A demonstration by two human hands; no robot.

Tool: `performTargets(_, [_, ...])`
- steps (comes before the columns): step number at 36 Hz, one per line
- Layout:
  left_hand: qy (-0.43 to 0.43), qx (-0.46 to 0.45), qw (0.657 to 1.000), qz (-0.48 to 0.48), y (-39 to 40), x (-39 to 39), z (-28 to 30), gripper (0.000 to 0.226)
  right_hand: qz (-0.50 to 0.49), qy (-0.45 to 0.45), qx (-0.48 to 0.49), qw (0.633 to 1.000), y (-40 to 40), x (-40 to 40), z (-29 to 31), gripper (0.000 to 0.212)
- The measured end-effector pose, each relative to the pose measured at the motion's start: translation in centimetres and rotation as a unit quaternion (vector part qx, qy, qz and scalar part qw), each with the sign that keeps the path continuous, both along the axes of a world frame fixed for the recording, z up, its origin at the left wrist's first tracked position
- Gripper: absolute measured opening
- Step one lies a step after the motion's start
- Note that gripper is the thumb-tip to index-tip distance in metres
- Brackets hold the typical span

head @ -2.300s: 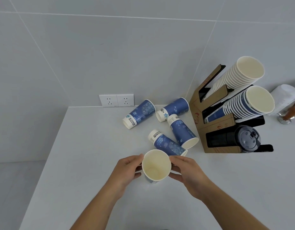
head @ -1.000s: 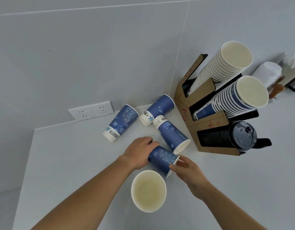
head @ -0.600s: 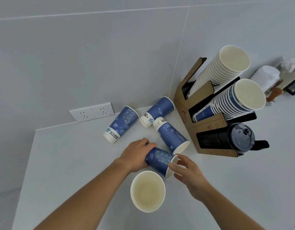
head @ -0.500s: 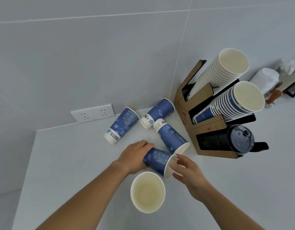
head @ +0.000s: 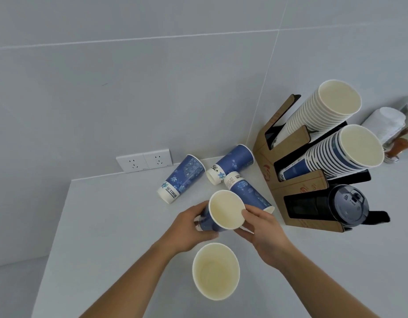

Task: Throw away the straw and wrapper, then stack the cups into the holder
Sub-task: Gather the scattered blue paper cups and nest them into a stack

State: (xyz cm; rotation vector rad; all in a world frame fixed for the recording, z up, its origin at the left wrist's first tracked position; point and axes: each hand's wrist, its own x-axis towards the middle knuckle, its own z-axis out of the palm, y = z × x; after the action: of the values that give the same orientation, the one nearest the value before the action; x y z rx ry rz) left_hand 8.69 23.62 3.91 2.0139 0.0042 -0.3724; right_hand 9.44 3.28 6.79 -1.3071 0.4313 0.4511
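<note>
Both hands hold one blue paper cup (head: 223, 211) above the counter, its open mouth tilted up toward me. My left hand (head: 191, 228) wraps its blue side and my right hand (head: 260, 230) grips its rim. Just below it an upright cup (head: 215, 270) stands on the counter, mouth up. Three more blue cups lie on their sides behind: one at the left (head: 181, 179), one in the middle (head: 230, 164), one next to the holder (head: 249, 193). The brown cardboard cup holder (head: 267, 171) stands at the right with stacked cups. No straw or wrapper is visible.
The holder carries a white cup stack (head: 322, 113), a blue cup stack (head: 343, 152) and black lids (head: 336, 205). A white roll (head: 384, 125) and a brown item lie behind it. Wall sockets (head: 143, 159) sit at the counter's back edge; the counter's left edge drops away.
The cup that lay on its side under my hands has been lifted and turned mouth-up. The upright cup stays put. The view has shifted slightly.
</note>
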Motion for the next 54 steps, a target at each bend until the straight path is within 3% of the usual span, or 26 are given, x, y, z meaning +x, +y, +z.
performTargets(9, [0.021, -0.175, 0.981, 0.085, 1.0, -0.7, 2.0, 0.056, 0.005, -0.02, 0.025, 0.999, 1.2, 1.1, 1.8, 0.017])
performTargets(16, [0.015, -0.226, 0.966, 0.121, 1.3, -1.6, 3.6, 0.043, 0.036, -0.054, -0.002, 0.998, 1.9, 1.5, 3.9, 0.013])
performTargets(22, [-0.009, -0.262, 0.953, 0.151, 1.3, -2.8, 6.1, 0.045, 0.077, -0.095, -0.013, 0.992, 2.1, 0.8, 6.7, 0.016])
performTargets(24, [-0.022, -0.261, 0.952, 0.158, 1.2, -3.1, 7.0, 0.05, 0.083, -0.108, -0.016, 0.991, 2.3, 0.5, 7.7, 0.016])
performTargets(30, [-0.076, -0.246, 0.95, 0.176, 1.0, -4.5, 10.0, 0.035, 0.101, -0.159, -0.011, 0.982, 2.3, -0.7, 10.7, 0.016])
performTargets(35, [-0.11, -0.256, 0.942, 0.188, 0.8, -6.4, 11.5, 0.034, 0.132, -0.203, -0.011, 0.97, 2.0, -2.3, 12.6, 0.033])
performTargets(39, [-0.125, -0.257, 0.939, 0.192, 0.8, -7.8, 12.4, 0.034, 0.149, -0.229, -0.016, 0.962, 1.6, -3.2, 13.5, 0.024])
performTargets(54, [-0.162, -0.199, 0.949, 0.185, -1.0, -11.6, 13.5, 0.037, 0.15, -0.225, -0.021, 0.963, -0.7, -6.2, 14.5, 0.031])
